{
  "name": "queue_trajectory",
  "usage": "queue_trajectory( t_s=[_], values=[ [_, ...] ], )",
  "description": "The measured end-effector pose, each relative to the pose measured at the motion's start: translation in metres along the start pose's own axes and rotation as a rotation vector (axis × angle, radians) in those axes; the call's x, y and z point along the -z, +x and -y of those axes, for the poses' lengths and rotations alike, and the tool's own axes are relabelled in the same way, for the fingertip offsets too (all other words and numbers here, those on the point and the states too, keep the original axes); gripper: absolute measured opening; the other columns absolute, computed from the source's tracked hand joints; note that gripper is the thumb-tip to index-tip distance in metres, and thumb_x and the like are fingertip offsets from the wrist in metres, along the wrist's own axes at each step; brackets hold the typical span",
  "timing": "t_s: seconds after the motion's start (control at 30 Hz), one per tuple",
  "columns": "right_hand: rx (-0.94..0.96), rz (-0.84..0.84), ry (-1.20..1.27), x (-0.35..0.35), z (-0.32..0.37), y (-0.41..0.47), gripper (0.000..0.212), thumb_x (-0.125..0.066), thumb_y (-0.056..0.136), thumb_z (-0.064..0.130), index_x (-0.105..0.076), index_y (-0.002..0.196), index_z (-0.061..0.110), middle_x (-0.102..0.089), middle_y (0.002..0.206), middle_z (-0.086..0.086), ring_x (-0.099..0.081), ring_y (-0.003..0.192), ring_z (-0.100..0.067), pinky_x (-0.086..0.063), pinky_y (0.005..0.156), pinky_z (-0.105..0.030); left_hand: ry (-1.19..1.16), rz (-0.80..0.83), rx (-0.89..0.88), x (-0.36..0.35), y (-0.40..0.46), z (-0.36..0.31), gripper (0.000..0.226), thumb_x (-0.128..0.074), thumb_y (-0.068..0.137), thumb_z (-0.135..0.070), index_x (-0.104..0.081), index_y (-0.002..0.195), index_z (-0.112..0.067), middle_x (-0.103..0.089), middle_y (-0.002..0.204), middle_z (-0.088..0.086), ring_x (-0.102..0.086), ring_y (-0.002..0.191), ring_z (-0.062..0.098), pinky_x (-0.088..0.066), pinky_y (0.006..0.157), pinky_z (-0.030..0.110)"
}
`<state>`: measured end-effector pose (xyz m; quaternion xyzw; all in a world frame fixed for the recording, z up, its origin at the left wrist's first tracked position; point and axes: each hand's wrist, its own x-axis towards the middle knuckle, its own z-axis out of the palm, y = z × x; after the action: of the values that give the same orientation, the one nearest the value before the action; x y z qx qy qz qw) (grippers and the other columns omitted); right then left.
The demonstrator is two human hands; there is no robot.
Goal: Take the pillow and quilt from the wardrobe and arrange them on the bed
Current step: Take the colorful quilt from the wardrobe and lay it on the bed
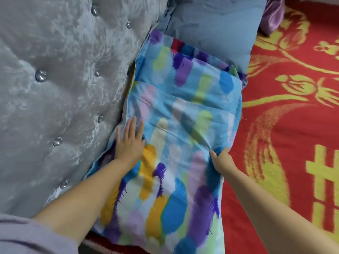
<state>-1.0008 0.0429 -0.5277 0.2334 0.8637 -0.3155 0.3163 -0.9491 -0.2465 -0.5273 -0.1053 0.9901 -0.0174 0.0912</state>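
Note:
A pillow (179, 114) in a blue cover with coloured feather prints lies along the head of the bed, against the grey tufted headboard (60, 85). My left hand (129, 142) lies flat on the pillow's left side, fingers spread. My right hand (221, 158) pinches a fold of the cover at the pillow's right edge. A plain blue pillow or folded quilt (212, 28) lies beyond it, farther along the headboard.
A red bedspread (293, 114) with yellow flower and character patterns covers the bed to the right. A purple satin cushion (274, 13) sits at the top, beside the blue one. A lilac sleeve (27, 235) shows at the bottom left.

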Motion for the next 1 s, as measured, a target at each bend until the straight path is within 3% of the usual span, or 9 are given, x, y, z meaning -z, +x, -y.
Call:
queue_trajectory(
  t_s=[0.1,0.2,0.3,0.43,0.57,0.7,0.8,0.9,1.0],
  values=[
    [0.006,-0.025,0.041,-0.005,-0.001,-0.009,0.069,-0.044,0.099,0.033,-0.008,0.150,0.002,-0.037,0.143,-0.032,-0.043,0.127,-0.046,-0.037,0.106,-0.051,-0.083,0.165,0.022,-0.011,-0.018,-0.017,0.068,-0.035,0.095,-0.051,-0.006,0.152,-0.027,0.002,0.162,0.008,0.002,0.149,0.022,-0.004,0.117,0.054],
    [0.054,-0.049,0.100,-0.007,-0.015,-0.031,0.082,-0.051,0.095,0.041,0.002,0.154,0.018,-0.031,0.148,-0.027,-0.037,0.133,-0.043,-0.033,0.110,-0.047,-0.249,0.136,0.226,-0.010,-0.047,-0.008,0.074,-0.045,0.093,-0.048,-0.012,0.152,-0.019,-0.005,0.161,0.013,-0.009,0.148,0.029,-0.012,0.118,0.052],
    [0.133,-0.037,-0.018,-0.021,-0.047,-0.065,0.096,-0.059,0.088,0.050,0.006,0.154,0.024,-0.016,0.157,-0.023,-0.026,0.142,-0.038,-0.030,0.112,-0.045,-0.337,0.147,0.463,-0.006,-0.088,0.016,0.081,-0.051,0.091,-0.048,-0.011,0.151,-0.011,-0.010,0.160,0.015,-0.018,0.145,0.032,-0.020,0.114,0.053],
    [-0.058,0.062,0.088,-0.047,-0.077,-0.093,0.106,-0.069,0.079,0.050,-0.002,0.153,0.012,-0.048,0.138,-0.024,-0.052,0.123,-0.038,-0.043,0.088,-0.032,-0.481,0.224,0.697,-0.016,-0.135,0.046,0.081,-0.056,0.088,-0.048,-0.025,0.145,0.000,-0.037,0.148,0.019,-0.035,0.135,0.036,-0.035,0.104,0.048],
    [-0.113,0.036,0.098,-0.048,-0.075,-0.084,0.080,-0.073,0.079,0.045,-0.038,0.134,-0.001,-0.055,0.132,-0.023,-0.055,0.120,-0.038,-0.044,0.098,-0.039,-0.423,0.268,0.638,-0.022,-0.125,0.067,0.037,-0.058,0.090,-0.033,-0.056,0.107,0.000,-0.058,0.119,0.024,-0.054,0.111,0.041,-0.045,0.089,0.044],
    [-0.044,0.053,-0.002,-0.053,-0.082,-0.097,0.067,-0.070,0.082,0.046,-0.047,0.123,-0.002,-0.059,0.125,-0.024,-0.057,0.115,-0.039,-0.044,0.093,-0.037,-0.391,0.313,0.487,-0.019,-0.113,0.084,0.016,-0.056,0.092,-0.018,-0.056,0.086,-0.003,-0.063,0.105,0.024,-0.059,0.097,0.040,-0.045,0.074,0.039],
    [-0.067,0.108,-0.048,-0.062,-0.094,-0.102,0.069,-0.067,0.085,0.044,-0.042,0.128,-0.004,-0.057,0.129,-0.025,-0.055,0.119,-0.039,-0.043,0.094,-0.037,-0.376,0.285,0.483,-0.023,-0.129,0.096,0.024,-0.057,0.091,-0.018,-0.046,0.071,-0.012,-0.064,0.098,0.022,-0.060,0.086,0.037,-0.040,0.066,0.035],
    [-0.083,0.129,-0.028,-0.067,-0.093,-0.100,0.076,-0.067,0.086,0.041,-0.034,0.137,-0.004,-0.052,0.136,-0.026,-0.052,0.123,-0.041,-0.041,0.100,-0.038,-0.335,0.278,0.495,-0.023,-0.135,0.088,0.015,-0.057,0.092,-0.021,-0.056,0.093,-0.006,-0.061,0.111,0.022,-0.059,0.101,0.040,-0.047,0.078,0.041],
    [-0.097,0.164,-0.073,-0.061,-0.089,-0.101,0.091,-0.067,0.084,0.048,-0.023,0.144,-0.004,-0.049,0.138,-0.027,-0.051,0.123,-0.041,-0.043,0.103,-0.042,-0.259,0.385,0.559,-0.017,-0.121,0.071,0.032,-0.044,0.096,-0.013,-0.048,0.126,-0.003,-0.050,0.134,0.019,-0.049,0.123,0.038,-0.043,0.098,0.045]
  ],
)
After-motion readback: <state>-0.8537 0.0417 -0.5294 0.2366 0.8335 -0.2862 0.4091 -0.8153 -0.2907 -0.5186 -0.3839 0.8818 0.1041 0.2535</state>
